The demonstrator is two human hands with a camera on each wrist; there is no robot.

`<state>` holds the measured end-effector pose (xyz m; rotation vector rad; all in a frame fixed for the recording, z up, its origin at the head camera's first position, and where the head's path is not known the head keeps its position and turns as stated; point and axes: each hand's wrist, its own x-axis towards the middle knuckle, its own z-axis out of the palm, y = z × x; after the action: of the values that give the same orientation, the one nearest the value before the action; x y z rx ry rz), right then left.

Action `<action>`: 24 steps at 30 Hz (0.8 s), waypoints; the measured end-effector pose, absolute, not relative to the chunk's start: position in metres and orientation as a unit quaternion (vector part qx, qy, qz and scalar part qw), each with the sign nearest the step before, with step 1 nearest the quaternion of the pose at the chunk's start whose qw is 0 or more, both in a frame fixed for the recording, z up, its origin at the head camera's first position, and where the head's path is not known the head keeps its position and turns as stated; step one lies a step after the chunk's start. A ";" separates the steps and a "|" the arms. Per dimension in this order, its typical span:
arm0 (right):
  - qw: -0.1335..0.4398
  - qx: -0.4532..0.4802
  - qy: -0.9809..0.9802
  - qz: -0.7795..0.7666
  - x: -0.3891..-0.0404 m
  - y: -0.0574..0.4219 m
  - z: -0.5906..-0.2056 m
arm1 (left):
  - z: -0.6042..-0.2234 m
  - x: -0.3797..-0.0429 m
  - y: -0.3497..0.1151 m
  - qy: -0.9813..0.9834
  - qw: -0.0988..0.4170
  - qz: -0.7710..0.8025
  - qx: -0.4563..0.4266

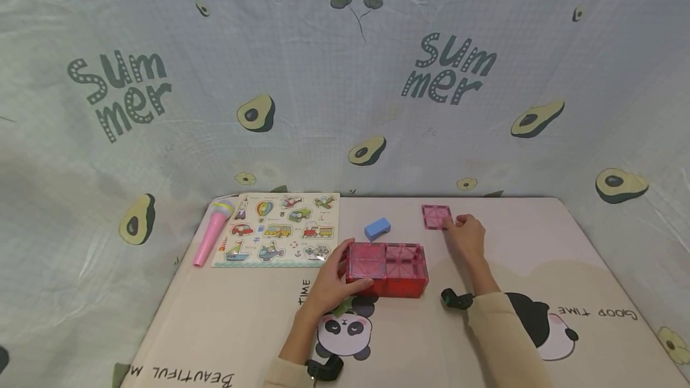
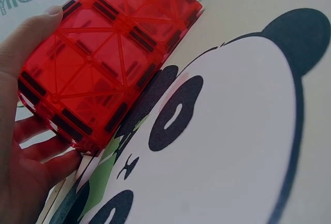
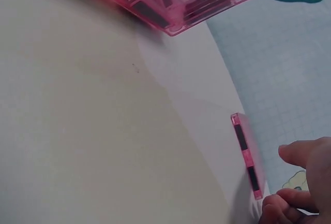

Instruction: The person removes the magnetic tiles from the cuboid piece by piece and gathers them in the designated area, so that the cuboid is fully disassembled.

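Note:
A box built of translucent red and pink magnetic tiles (image 1: 387, 287), two squares long, stands on the table near the middle of the head view. My left hand (image 1: 331, 283) grips its left end; in the left wrist view the thumb lies along one side and the fingers (image 2: 39, 151) curl around the other. Farther right, a single pink square magnetic tile (image 1: 435, 217) is at the back of the table. Beside its near right corner is my right hand (image 1: 468, 237). In the right wrist view the thumb (image 3: 300, 152) and fingers stand apart, with the tile (image 3: 247, 157) just beyond them.
A small blue block (image 1: 377, 229) lies behind the tile box. To the left are a picture puzzle board (image 1: 286, 261) with vehicles and a pink toy microphone (image 1: 212, 235). A printed curtain (image 1: 302, 160) hangs along the table's back edge.

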<state>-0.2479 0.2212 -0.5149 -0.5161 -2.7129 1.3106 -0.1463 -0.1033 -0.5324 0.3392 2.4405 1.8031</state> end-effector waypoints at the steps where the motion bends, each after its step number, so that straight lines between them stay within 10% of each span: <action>1: 0.046 -0.167 -0.887 0.429 -0.247 0.221 -0.513 | -0.532 -0.146 -0.103 0.799 0.044 0.589 0.111; 24: 0.117 -0.086 -0.896 0.419 -0.226 0.211 -0.487 | -0.536 -0.147 -0.103 0.788 0.050 0.604 0.106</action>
<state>-0.2258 0.2105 -0.4869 -0.2510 -2.6241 1.2264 -0.1473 -0.1034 -0.5355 0.3224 2.4008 1.8401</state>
